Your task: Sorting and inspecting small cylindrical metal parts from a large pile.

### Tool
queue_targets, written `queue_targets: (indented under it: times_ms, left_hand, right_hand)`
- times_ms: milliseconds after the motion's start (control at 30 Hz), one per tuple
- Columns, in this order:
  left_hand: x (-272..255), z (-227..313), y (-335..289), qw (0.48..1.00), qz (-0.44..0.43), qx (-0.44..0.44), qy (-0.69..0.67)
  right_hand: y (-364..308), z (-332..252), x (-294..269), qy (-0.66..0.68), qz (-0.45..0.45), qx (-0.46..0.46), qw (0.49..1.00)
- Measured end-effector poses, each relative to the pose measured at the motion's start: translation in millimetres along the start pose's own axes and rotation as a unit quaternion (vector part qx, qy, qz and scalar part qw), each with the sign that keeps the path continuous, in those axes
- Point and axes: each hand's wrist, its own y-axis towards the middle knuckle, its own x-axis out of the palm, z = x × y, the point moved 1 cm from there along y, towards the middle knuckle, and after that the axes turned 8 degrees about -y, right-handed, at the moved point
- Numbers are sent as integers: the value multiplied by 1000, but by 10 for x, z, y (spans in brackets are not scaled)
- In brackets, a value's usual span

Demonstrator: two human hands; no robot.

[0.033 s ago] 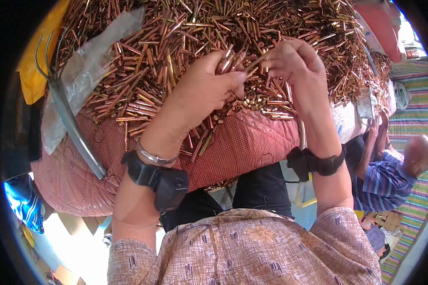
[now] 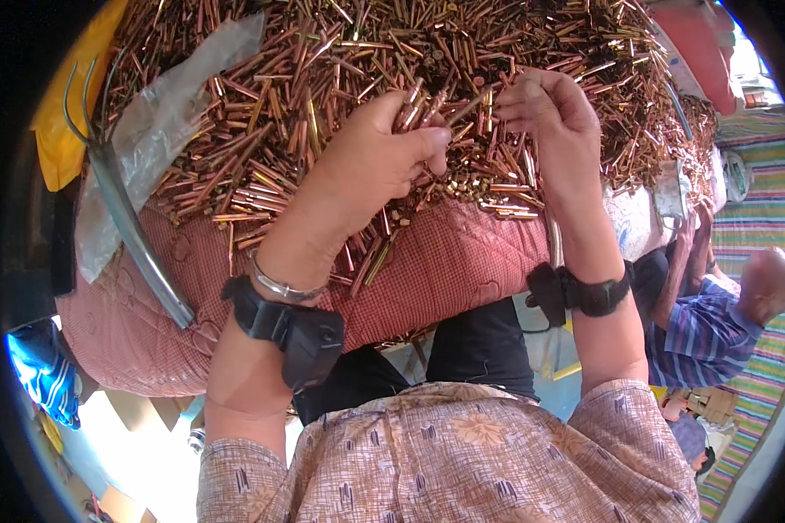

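My left hand (image 2: 379,152) is closed around several slim, copper-coloured metal rods (image 2: 412,106), which look like bolts. Their shiny ends stick up between thumb and fingers. One thin, darker rod (image 2: 469,108) slants out from this bunch toward the right. Close to its far tip are the fingertips of my right hand (image 2: 554,113). Those fingers are curled and bunched together; what they hold, if anything, is hidden. Under both hands spreads a large heap of the same rods (image 2: 262,131). Small brass-coloured nuts (image 2: 467,189) lie at its near edge, just below my hands.
A red checked padded cloth (image 2: 445,253) borders the heap in front of me. At the left lie a clear plastic bag (image 2: 161,113), a metal hand rake (image 2: 135,218) and a yellow bag (image 2: 65,122). Another person in a striped shirt (image 2: 706,331) works at the right by a metal scoop-like container (image 2: 670,196).
My right hand has shifted slightly to the right, away from the thin rod's tip. The left hand stays almost in place with its bunch of rods.
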Motion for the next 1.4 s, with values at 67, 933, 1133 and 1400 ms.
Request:
queue_targets:
  times_ms: [67, 933, 1133, 1400]
  left_hand:
    - [-20, -4, 9, 1000, -1, 2, -27]
    - [-41, -23, -3, 999, 20, 12, -41]
    - [-43, 0, -9, 999, 17, 12, -44]
    - [-23, -1, -16, 998, 22, -16, -53]
  right_hand:
    - [17, 70, -41, -140, 65, -81, 985]
    - [-273, 130, -67, -355, 36, -56, 932]
    - [-18, 207, -3, -270, 104, -64, 955]
    - [72, 142, 38, 140, 95, 66, 983]
